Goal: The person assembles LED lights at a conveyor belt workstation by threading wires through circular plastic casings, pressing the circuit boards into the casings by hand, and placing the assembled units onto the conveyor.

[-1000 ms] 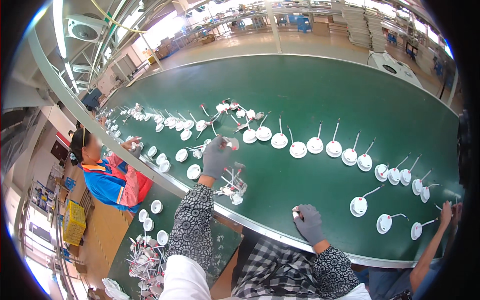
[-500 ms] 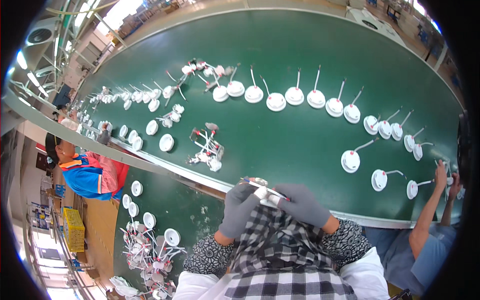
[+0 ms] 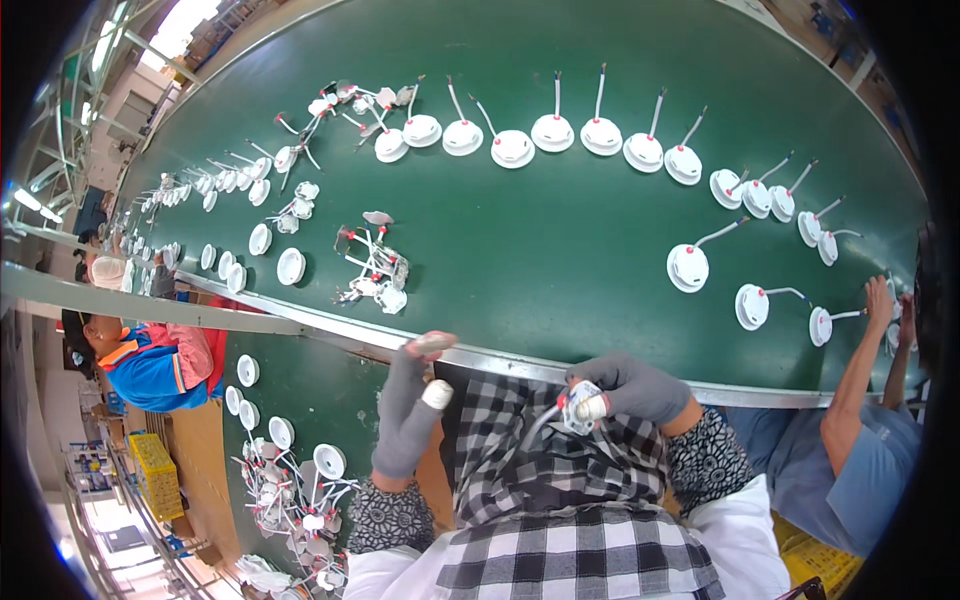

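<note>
With 12 o'clock at the top edge, the small white part [image 3: 579, 408] sits over the plaid apron [image 3: 590, 545], just off the near edge of the green table [image 3: 510, 270]. The right hand [image 3: 642, 388] grasps it between thumb and fingers. Its pale cable [image 3: 539, 425], blurred toward the free end, slopes down to 8 o'clock, so the long axis lies roughly from 2 to 8.

At the part's 9 o'clock, well apart from it, the left hand [image 3: 402, 415] is released, thumb spread from the fingers, which point to about 12. A clump of wired parts [image 3: 378, 275] lies on the table at 10 o'clock from the held part. At 1 o'clock rests a white disc [image 3: 687, 268], its cable aimed at 2.
</note>
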